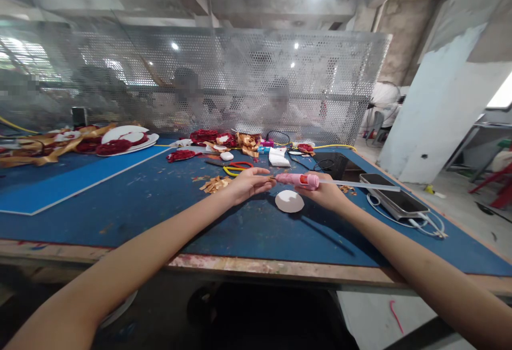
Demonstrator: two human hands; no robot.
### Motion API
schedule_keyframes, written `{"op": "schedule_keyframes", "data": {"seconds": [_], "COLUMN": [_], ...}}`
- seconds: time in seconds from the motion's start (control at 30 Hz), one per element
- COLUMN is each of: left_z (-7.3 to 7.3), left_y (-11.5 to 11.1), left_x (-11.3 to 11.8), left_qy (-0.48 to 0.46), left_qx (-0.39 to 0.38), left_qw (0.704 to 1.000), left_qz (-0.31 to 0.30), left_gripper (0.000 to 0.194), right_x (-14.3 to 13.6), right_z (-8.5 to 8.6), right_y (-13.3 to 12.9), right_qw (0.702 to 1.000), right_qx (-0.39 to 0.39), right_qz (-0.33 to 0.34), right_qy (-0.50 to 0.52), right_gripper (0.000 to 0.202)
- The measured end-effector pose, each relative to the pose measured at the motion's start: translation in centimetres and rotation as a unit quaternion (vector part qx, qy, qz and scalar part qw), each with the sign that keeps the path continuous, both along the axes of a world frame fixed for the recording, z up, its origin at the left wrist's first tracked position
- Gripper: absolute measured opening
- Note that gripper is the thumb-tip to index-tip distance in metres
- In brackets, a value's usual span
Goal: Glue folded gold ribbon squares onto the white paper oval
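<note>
My right hand (326, 194) is wrapped round a pink hot glue gun (296, 180), held level with its nozzle to the left. A long translucent glue stick (360, 184) sticks out of its back end. My left hand (251, 184) is at the nozzle, its fingertips pinched together around something small and brownish that I cannot make out. Below the gun, a white disc (289, 201) lies on the blue table top (240, 232). Gold ribbon pieces (216, 184) lie left of my left hand, beside scissors with red and yellow handles (238, 168).
Dark red and gold ribbon work (120, 144) with white discs lies at the left on a bright blue board (80, 179). A phone (394, 195) on a thick block, with a white cable (438, 227), is at the right. A perforated metal screen (240, 83) stands behind; people sit beyond it.
</note>
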State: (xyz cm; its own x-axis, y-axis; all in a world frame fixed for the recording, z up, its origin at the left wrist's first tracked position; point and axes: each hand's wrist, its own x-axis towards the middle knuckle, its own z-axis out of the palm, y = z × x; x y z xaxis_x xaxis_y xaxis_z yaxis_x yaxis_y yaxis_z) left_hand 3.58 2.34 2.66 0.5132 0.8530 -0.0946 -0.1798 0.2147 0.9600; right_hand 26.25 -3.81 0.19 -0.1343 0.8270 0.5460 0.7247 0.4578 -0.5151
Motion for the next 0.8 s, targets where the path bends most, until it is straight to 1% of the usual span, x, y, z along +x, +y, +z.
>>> {"op": "schedule_keyframes", "data": {"seconds": [0.1,0.3,0.53,0.63,0.8], "left_z": [0.05,0.04,0.23,0.37,0.43], "left_y": [-0.05,0.01,-0.18,-0.3,-0.36], "left_x": [0.05,0.05,0.1,0.11,0.1], "left_qy": [0.002,0.006,0.012,0.014,0.018], "left_qx": [0.003,0.004,0.007,0.01,0.012], "left_qw": [1.0,1.0,1.0,1.0,1.0], "left_qz": [-0.003,-0.009,-0.007,-0.008,-0.006], "left_gripper": [0.021,0.021,0.021,0.021,0.02], "right_x": [0.06,-0.17,-0.63,-0.59,-0.49], "right_z": [0.01,0.33,0.83,0.77,0.71], "right_y": [0.0,-0.18,-0.61,-0.6,-0.44], "right_qw": [1.0,0.999,0.999,0.999,0.997], "right_qx": [-0.004,0.027,0.033,0.049,0.074], "right_qz": [0.012,-0.003,-0.008,0.0,0.002], "right_qy": [-0.008,-0.02,0.011,0.023,0.015], "right_gripper": [0.024,0.027,0.028,0.028,0.025]}}
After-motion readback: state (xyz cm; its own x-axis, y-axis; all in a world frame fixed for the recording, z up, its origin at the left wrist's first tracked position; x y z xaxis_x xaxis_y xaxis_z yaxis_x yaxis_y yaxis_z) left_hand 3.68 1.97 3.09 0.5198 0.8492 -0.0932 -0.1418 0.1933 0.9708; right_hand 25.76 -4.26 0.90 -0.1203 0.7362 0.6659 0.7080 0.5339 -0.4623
